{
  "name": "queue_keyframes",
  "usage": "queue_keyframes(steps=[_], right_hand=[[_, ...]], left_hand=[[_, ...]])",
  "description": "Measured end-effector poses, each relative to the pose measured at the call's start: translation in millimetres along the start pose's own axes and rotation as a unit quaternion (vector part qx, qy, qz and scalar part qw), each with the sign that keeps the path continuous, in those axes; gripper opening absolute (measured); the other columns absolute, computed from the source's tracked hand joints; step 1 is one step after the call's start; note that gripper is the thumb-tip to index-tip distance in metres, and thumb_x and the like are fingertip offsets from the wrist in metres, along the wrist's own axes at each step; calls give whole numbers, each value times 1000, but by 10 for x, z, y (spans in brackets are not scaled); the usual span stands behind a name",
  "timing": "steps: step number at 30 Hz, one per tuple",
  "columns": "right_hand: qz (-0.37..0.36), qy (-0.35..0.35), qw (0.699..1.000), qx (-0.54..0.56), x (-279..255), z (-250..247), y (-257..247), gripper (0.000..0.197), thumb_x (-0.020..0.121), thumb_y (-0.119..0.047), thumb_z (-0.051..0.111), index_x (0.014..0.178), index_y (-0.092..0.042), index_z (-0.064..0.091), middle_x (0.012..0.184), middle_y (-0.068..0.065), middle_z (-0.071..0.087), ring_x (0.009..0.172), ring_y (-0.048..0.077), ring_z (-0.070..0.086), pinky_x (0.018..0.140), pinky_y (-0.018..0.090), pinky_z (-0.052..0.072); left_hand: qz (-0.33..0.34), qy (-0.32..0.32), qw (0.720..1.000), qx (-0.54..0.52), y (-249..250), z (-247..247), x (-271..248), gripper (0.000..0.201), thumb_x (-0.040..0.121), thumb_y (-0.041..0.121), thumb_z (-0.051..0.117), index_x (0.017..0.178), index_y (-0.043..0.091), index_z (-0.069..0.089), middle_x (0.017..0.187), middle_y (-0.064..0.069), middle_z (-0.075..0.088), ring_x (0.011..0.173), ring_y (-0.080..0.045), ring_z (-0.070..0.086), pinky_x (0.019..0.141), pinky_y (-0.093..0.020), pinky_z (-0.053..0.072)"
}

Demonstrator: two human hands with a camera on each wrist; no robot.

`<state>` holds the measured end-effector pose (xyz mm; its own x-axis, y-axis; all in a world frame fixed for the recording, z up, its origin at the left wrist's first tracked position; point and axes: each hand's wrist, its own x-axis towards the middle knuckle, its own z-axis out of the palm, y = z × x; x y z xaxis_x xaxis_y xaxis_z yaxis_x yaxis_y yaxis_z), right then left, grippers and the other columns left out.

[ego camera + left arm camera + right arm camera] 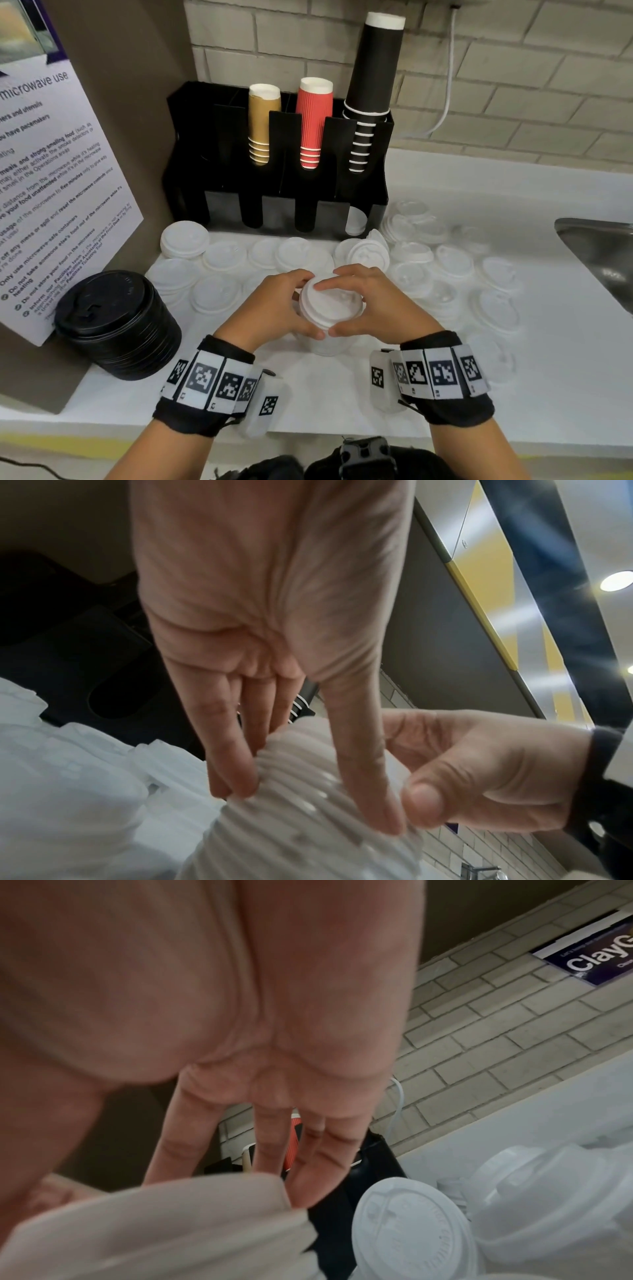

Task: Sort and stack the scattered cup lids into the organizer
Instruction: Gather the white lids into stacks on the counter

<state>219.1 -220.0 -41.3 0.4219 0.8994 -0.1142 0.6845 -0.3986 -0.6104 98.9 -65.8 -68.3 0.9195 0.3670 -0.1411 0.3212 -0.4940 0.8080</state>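
Observation:
A tall stack of white lids stands on the counter in front of me, and both hands curl round it. My left hand grips its left side, with fingers over the top rim and thumb at the near edge. From the opposite side my right hand holds it the same way. In the left wrist view my left hand pinches the ribbed stack, and the right hand's thumb touches it. In the right wrist view, fingertips rest on the blurred stack. The black organizer stands behind.
Several loose white lids lie scattered across the white counter around and behind the hands. A tall stack of black lids sits at the left. Cups stand upside down in the organizer's slots. A steel sink lies at the right.

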Motion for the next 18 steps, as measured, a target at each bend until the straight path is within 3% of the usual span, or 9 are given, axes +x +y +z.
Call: queue_keyframes(steps=[2,4,9,12,15,18], right_hand=[[7,-7,1000,1,5,-9,5,67,68,-29,84,126,-45,55,142,-8,38,130,13,28,109,32,30],[15,-15,1000,3,10,-19,14,67,68,-31,84,126,-45,55,142,-8,38,131,14,29,110,36,30],[8,-7,1000,3,33,6,34,66,65,-32,86,124,-41,59,136,-9,44,126,15,34,108,33,32],[0,11,1000,15,46,25,44,65,63,-31,88,122,-38,61,131,-12,47,121,14,37,103,30,36],[-16,-10,1000,21,28,3,80,66,63,-32,87,122,-40,59,131,-15,48,119,9,39,99,23,38],[-10,4,993,121,20,-146,207,54,74,-26,81,119,-39,56,126,-15,55,114,5,52,89,14,45]], left_hand=[[4,-6,1000,-2,6,-16,7,65,54,23,94,106,37,58,99,28,61,91,15,54,73,-5,44],[8,-16,1000,-4,8,-23,18,64,57,23,93,114,30,64,103,24,66,94,13,56,75,-6,44],[13,-40,999,28,35,-56,9,69,62,28,90,125,30,61,120,18,65,115,-6,57,101,-30,46],[22,-42,999,18,52,-62,8,91,67,35,87,145,32,42,136,22,47,129,-2,43,106,-27,41],[35,-43,998,10,70,-51,36,81,70,29,86,141,30,49,136,21,52,127,-1,47,101,-21,42],[29,-39,999,10,62,-54,54,83,66,27,89,140,30,52,136,18,55,120,-2,50,101,-23,42]])
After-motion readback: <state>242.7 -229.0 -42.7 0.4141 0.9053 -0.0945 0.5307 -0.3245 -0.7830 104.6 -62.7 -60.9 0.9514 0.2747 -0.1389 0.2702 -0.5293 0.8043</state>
